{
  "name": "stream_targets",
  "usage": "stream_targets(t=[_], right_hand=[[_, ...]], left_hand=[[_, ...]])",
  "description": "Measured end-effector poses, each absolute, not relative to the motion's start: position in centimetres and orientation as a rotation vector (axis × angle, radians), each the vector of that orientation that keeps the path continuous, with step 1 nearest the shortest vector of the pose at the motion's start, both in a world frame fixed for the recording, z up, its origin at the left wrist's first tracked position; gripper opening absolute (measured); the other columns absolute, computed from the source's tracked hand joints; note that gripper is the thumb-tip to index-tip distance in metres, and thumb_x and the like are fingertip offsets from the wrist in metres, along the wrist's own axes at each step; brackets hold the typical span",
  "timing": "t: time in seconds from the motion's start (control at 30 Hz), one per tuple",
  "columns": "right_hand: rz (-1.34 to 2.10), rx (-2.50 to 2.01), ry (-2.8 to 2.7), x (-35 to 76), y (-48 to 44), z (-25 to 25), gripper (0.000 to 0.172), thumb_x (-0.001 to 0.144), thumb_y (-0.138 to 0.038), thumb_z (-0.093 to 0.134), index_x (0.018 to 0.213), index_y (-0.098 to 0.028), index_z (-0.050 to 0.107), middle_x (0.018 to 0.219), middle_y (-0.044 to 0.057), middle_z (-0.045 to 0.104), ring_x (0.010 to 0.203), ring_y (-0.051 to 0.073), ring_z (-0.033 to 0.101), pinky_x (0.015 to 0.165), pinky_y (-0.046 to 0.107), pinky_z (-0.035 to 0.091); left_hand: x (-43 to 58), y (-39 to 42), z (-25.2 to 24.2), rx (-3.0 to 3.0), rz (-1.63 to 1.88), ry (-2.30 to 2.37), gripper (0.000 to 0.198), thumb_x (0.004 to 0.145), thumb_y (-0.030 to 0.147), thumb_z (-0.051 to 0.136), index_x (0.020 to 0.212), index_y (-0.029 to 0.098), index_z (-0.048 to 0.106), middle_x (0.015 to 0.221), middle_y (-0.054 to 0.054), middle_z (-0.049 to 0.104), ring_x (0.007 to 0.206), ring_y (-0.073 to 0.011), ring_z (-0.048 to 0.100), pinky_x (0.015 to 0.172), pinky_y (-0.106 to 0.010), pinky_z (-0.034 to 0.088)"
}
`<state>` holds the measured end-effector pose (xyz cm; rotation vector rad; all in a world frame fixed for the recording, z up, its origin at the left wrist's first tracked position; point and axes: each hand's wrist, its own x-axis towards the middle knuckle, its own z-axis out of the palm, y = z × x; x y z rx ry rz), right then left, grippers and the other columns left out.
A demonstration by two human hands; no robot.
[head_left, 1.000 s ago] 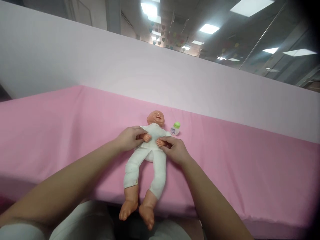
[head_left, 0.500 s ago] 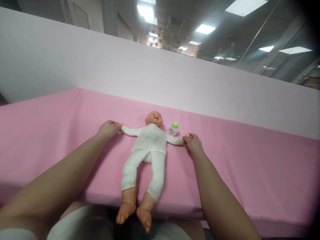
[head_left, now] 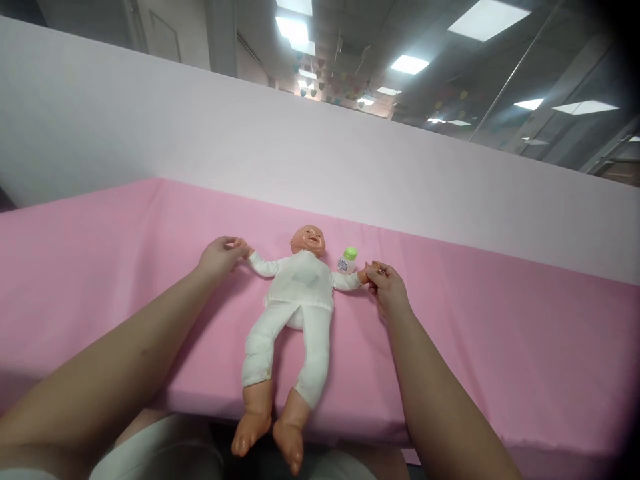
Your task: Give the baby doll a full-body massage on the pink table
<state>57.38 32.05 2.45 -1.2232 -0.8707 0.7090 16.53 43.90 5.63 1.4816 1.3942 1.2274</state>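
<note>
Pink covering point(head_left: 500, 333): extends beneath the grip and to either side of it; creased, with soft folds to the right; back corner visible beyond and left of the grip.
White wall point(head_left: 310, 160): plain; rises beyond the grip behind the covering; top edge slopes down rightward as viewed.
Glazing point(head_left: 440, 97): apparently glass, above the wall, beyond and right of the grip; one thin slanting seam point(head_left: 517, 70).
Ceiling lights point(head_left: 490, 19): bright rectangular panels, lit, high beyond the grip.
Heart-shaped decorations point(head_left: 321, 87): small, blurred, far beyond the grip.
Grey pillar point(head_left: 222, 40): beyond the grip, beside a pale panel point(head_left: 167, 40).
</note>
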Motion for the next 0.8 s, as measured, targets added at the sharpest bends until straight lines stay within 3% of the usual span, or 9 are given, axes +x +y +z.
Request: stream_targets(t=[0.1, 0.23, 0.33, 0.4, 0.47, 0.63, 0.8], right_hand=[[0.675, -1.192, -1.074, 54.3, 31.0, 3.8, 0.056, 0.067, -0.041, 0.086, 0.115, -0.02, 0.068, 0.099, 0.004, 0.07, 0.064, 0.012, 0.054, 0.058, 0.028, 0.046], [0.593, -1.271, -1.426, 50.7, 29.5, 4.5, 0.04, 0.077, -0.032, 0.078, 0.116, -0.025, 0.073, 0.09, 0.002, 0.071, 0.068, 0.015, 0.057, 0.068, 0.031, 0.051], [0.416, -1.28, -1.768, 49.1, 29.0, 4.7, 0.038, 0.084, -0.022, 0.069, 0.121, -0.03, 0.073, 0.11, 0.003, 0.073, 0.093, 0.021, 0.066, 0.087, 0.038, 0.053], [0.229, -1.288, -1.93, 48.6, 29.0, 4.8, 0.043, 0.085, -0.015, 0.064, 0.123, -0.031, 0.072, 0.121, 0.002, 0.071, 0.109, 0.024, 0.064, 0.099, 0.042, 0.049], [0.096, -1.311, -1.997, 48.4, 29.1, 4.7, 0.046, 0.083, -0.012, 0.062, 0.124, -0.031, 0.071, 0.123, 0.002, 0.071, 0.113, 0.025, 0.063, 0.103, 0.045, 0.046], [0.127, -1.322, -1.92, 48.5, 29.4, 4.1, 0.045, 0.084, -0.016, 0.062, 0.125, -0.031, 0.07, 0.121, 0.002, 0.072, 0.108, 0.024, 0.064, 0.099, 0.042, 0.05], [0.326, -1.375, -1.417, 51.1, 30.2, 3.5, 0.045, 0.083, -0.035, 0.068, 0.127, -0.027, 0.067, 0.106, 0.003, 0.073, 0.071, 0.016, 0.061, 0.072, 0.032, 0.054]], left_hand=[[18.3, 41.2, 6.4, 1.635, 1.199, 1.11, 0.051, 0.071, 0.049, 0.081, 0.112, 0.02, 0.071, 0.1, -0.007, 0.071, 0.072, -0.0176, 0.064, 0.059, -0.026, 0.051], [21.0, 38.3, 6.2, 1.945, 1.016, 0.893, 0.045, 0.076, 0.045, 0.078, 0.116, 0.024, 0.074, 0.105, -0.006, 0.071, 0.086, -0.0224, 0.067, 0.068, -0.03, 0.055], [22.2, 37.4, 6.1, 2.386, 0.841, 0.784, 0.031, 0.087, 0.039, 0.067, 0.115, 0.03, 0.076, 0.117, -0.004, 0.068, 0.092, -0.0213, 0.066, 0.079, -0.031, 0.054], [22.4, 37.3, 6.1, 2.563, 0.771, 0.754, 0.031, 0.091, 0.034, 0.06, 0.118, 0.032, 0.075, 0.119, -0.003, 0.066, 0.096, -0.021, 0.066, 0.085, -0.032, 0.053], [22.5, 37.4, 6.1, 2.614, 0.755, 0.768, 0.034, 0.091, 0.031, 0.057, 0.121, 0.032, 0.074, 0.12, -0.003, 0.066, 0.099, -0.0212, 0.066, 0.088, -0.032, 0.052], [22.3, 37.6, 5.7, 2.515, 0.849, 0.87, 0.036, 0.087, 0.039, 0.065, 0.121, 0.03, 0.072, 0.113, -0.004, 0.067, 0.094, -0.0218, 0.066, 0.083, -0.031, 0.052], [20.2, 39.7, 5.4, 2.013, 1.14, 1.262, 0.043, 0.086, 0.045, 0.065, 0.124, 0.027, 0.065, 0.105, -0.003, 0.071, 0.074, -0.0185, 0.065, 0.069, -0.03, 0.052]])
